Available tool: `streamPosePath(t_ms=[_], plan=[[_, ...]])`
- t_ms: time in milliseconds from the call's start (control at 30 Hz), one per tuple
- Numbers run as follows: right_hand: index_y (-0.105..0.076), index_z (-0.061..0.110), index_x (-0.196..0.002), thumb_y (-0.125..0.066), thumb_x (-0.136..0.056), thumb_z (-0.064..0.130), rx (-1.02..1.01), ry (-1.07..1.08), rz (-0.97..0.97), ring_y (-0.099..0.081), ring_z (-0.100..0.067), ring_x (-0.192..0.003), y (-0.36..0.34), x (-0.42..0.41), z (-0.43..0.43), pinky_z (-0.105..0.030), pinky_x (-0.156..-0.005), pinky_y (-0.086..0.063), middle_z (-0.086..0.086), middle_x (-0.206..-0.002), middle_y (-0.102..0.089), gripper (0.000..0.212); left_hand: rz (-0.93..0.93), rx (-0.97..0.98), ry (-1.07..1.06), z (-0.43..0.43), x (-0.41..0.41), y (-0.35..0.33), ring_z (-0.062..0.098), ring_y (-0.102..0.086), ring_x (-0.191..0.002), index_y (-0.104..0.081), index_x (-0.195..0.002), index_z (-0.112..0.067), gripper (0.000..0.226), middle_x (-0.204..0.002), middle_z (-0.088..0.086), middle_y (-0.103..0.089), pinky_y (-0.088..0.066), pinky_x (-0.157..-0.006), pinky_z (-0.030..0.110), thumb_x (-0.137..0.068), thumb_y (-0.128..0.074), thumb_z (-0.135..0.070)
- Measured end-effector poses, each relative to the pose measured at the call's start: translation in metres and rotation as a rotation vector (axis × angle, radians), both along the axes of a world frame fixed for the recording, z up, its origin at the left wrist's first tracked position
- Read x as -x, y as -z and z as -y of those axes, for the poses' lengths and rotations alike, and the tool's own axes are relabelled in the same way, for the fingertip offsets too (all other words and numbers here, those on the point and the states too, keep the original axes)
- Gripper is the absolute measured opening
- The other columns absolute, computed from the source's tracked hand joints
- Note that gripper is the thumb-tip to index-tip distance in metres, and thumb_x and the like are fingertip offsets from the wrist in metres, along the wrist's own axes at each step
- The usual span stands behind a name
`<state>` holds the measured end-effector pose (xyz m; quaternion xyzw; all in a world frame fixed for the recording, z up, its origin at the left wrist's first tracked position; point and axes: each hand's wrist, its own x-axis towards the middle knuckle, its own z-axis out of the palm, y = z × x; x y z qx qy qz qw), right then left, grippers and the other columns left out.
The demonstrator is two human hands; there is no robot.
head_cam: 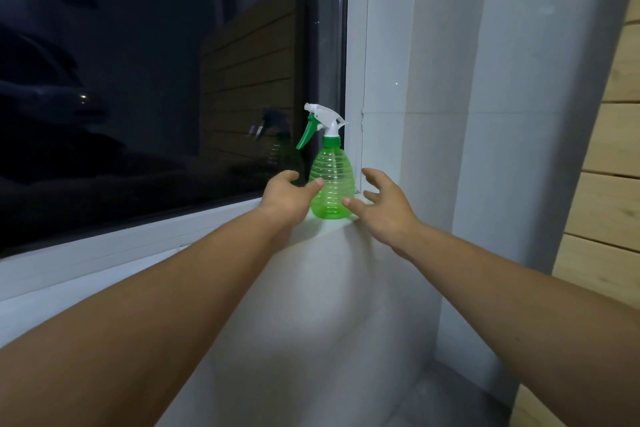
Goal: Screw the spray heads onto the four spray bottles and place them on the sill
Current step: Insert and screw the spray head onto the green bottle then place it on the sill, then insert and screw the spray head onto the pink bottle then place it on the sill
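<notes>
The green spray bottle (331, 184), head on, stands upright on the sill (41, 315) mid-frame. The left hand (287, 199) and right hand (384, 208) flank it, fingers released. Best to withdraw both evenly to avoid tipping it.

1. A translucent green ribbed plastic spray bottle (332, 184) stands upright at the right end of the white window sill (104, 274).
2. Its white spray head with green trigger (320, 125) sits on the neck, nozzle pointing left.
</notes>
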<state>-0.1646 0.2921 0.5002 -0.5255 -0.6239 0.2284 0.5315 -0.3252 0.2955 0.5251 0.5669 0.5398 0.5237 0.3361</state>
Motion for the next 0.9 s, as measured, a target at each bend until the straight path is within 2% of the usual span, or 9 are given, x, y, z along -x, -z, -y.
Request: streamPosePath(t_ms=[100, 233, 300, 400, 567, 633, 700, 800, 900], plan=[[-0.047, 0.018, -0.137, -0.071, -0.087, 0.024, -0.011, 0.053, -0.025, -0.054, -0.019, -0.126, 0.002, -0.011, 0.025, -0.033, -0.098, -0.048, 0.001, -0.143, -0.05, 0.056, 0.026, -0.04, -0.042, 0.024, 0.006, -0.004, 0.031, -0.064, -0.119, -0.056, -0.138, -0.009, 0.059, -0.13, 0.015, -0.065, -0.05, -0.107, 0.046, -0.089, -0.074, -0.037], [-0.064, 0.012, -0.111, -0.07, -0.087, 0.022, -0.002, 0.107, -0.054, -0.063, -0.017, -0.09, 0.022, -0.035, 0.081, -0.012, -0.07, -0.049, -0.005, -0.106, -0.067, 0.026, 0.069, -0.06, 0.073, 0.079, -0.004, 0.008, 0.019, -0.07, -0.086, -0.064, -0.116, -0.008, 0.033, -0.099, 0.009, -0.07, -0.059, -0.085, 0.04, -0.092, -0.071, -0.03], [-0.067, 0.01, -0.104, -0.07, -0.087, 0.019, 0.062, 0.1, -0.057, -0.062, -0.017, -0.081, 0.044, -0.051, 0.121, -0.019, -0.073, -0.051, -0.006, -0.093, -0.067, 0.02, 0.042, -0.002, 0.182, 0.114, -0.02, 0.026, 0.017, -0.069, -0.077, -0.065, -0.107, -0.009, 0.024, -0.093, 0.009, -0.07, -0.056, -0.071, 0.032, -0.092, -0.071, -0.027], [-0.069, 0.008, -0.099, -0.07, -0.087, 0.015, 0.188, 0.05, -0.014, -0.062, -0.014, -0.074, 0.082, -0.073, 0.174, -0.027, -0.075, -0.053, -0.008, -0.085, -0.067, 0.014, 0.015, 0.116, 0.352, 0.152, -0.045, 0.064, 0.018, -0.067, -0.076, -0.064, -0.092, -0.015, 0.01, -0.088, 0.008, -0.068, -0.053, -0.068, 0.029, -0.094, -0.07, -0.023], [-0.07, 0.013, -0.093, -0.072, -0.085, 0.016, 0.36, 0.103, 0.04, -0.064, -0.014, -0.074, 0.16, -0.119, 0.246, -0.03, -0.075, -0.052, -0.004, -0.083, -0.07, 0.009, -0.043, 0.379, 0.495, 0.201, -0.089, 0.155, 0.019, -0.069, -0.08, -0.065, -0.092, -0.016, 0.01, -0.094, 0.011, -0.07, -0.054, -0.071, 0.028, -0.095, -0.069, -0.025], [-0.068, 0.022, -0.089, -0.072, -0.085, 0.021, 0.44, 0.137, 0.051, -0.065, -0.018, -0.079, 0.19, -0.137, 0.264, -0.035, -0.08, -0.053, -0.003, -0.084, -0.07, 0.006, -0.092, 0.504, 0.522, 0.214, -0.105, 0.192, 0.02, -0.069, -0.084, -0.067, -0.101, -0.009, 0.021, -0.096, 0.012, -0.07, -0.054, -0.073, 0.028, -0.094, -0.07, -0.028], [-0.067, 0.025, -0.087, -0.071, -0.085, 0.027, 0.542, 0.175, 0.057, -0.066, -0.02, -0.083, 0.221, -0.156, 0.278, -0.033, -0.077, -0.053, -0.002, -0.086, -0.07, 0.005, -0.133, 0.603, 0.544, 0.225, -0.12, 0.228, 0.019, -0.067, -0.08, -0.066, -0.107, -0.005, 0.027, -0.096, 0.012, -0.067, -0.052, -0.066, 0.024, -0.093, -0.072, -0.028], [-0.069, 0.015, -0.092, -0.067, -0.088, 0.029, 0.724, 0.209, 0.049, -0.066, -0.021, -0.084, 0.273, -0.18, 0.295, -0.03, -0.072, -0.052, -0.004, -0.088, -0.069, 0.015, -0.158, 0.734, 0.546, 0.242, -0.14, 0.282, 0.016, -0.064, -0.074, -0.064, -0.106, -0.009, 0.027, -0.098, 0.012, -0.064, -0.049, -0.054, 0.017, -0.089, -0.076, -0.027], [-0.068, -0.003, -0.102, -0.066, -0.089, 0.029, 0.878, 0.227, 0.0, -0.063, -0.021, -0.084, 0.327, -0.198, 0.306, -0.029, -0.071, -0.049, -0.021, -0.099, -0.07, 0.035, -0.236, 0.789, 0.54, 0.253, -0.162, 0.335, 0.014, -0.06, -0.071, -0.066, -0.105, -0.008, 0.031, -0.084, 0.007, -0.063, -0.048, -0.054, 0.017, -0.085, -0.08, -0.027]])
